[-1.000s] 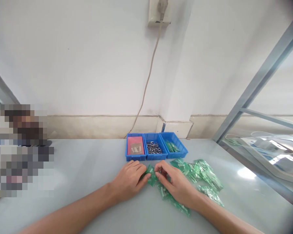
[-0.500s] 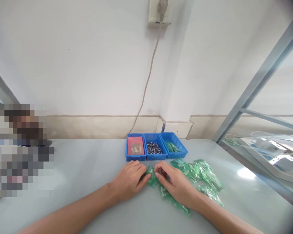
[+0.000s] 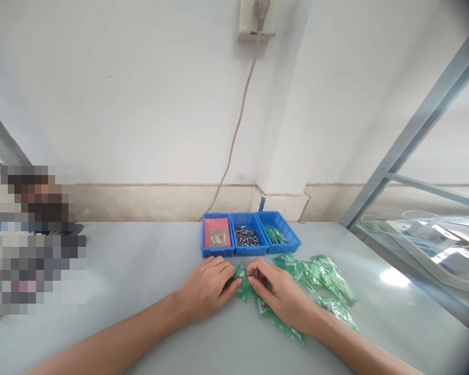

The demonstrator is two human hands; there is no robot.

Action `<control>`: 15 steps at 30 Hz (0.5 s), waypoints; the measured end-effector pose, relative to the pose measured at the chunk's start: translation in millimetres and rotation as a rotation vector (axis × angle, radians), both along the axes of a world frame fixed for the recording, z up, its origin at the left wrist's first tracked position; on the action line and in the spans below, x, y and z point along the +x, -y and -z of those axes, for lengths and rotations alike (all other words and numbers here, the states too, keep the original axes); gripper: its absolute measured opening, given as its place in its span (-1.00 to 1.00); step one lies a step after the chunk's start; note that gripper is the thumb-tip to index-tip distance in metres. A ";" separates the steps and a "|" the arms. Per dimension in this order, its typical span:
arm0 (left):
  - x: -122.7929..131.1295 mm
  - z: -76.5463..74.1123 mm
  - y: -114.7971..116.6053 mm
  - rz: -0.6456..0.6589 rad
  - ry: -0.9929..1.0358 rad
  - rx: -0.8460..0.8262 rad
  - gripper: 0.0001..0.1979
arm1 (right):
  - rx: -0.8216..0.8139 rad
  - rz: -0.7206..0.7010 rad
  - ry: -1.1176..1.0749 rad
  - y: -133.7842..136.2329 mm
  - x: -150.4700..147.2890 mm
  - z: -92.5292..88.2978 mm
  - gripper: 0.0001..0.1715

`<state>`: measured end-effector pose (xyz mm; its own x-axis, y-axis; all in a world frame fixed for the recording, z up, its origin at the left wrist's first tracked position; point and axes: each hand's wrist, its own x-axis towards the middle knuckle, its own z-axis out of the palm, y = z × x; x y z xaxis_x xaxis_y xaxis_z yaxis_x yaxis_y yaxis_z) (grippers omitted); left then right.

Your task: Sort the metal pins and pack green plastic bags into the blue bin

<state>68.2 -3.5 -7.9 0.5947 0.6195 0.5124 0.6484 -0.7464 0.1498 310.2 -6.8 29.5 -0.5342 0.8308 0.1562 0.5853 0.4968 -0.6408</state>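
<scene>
A small green plastic bag (image 3: 242, 292) is between my hands, just above or on the grey tabletop. My left hand (image 3: 209, 289) is closed on its left edge, thumb pressed toward the curled fingers. With thumb and index finger together, my right hand (image 3: 277, 291) pinches the bag's right edge. Under and beside my right hand lie more green plastic bags (image 3: 287, 332) with small parts inside. A pile of similar shiny green bags (image 3: 332, 278) spreads to the right of it. My fingers partly hide the held bag.
Three blue bins stand in a row beyond my hands: one with pink material (image 3: 214, 225) and a clear packet, one with metal screw-like pieces (image 3: 247, 237), one with green bags (image 3: 275, 234). A cable (image 3: 240, 112) hangs down the wall. A blurred-out person (image 3: 31, 250) is at left.
Both hands stay in place on the bag, with barely any visible finger movement. The whole view has shifted very slightly.
</scene>
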 end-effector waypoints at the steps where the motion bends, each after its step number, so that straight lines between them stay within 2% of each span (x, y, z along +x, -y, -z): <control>1: 0.0 0.0 0.1 0.000 -0.002 -0.003 -0.66 | 0.001 -0.003 0.001 0.0 0.1 0.4 -0.87; 15: 0.3 -0.2 -1.0 0.004 -0.006 0.003 -0.67 | -0.003 -0.025 0.000 -0.6 0.8 1.9 -0.86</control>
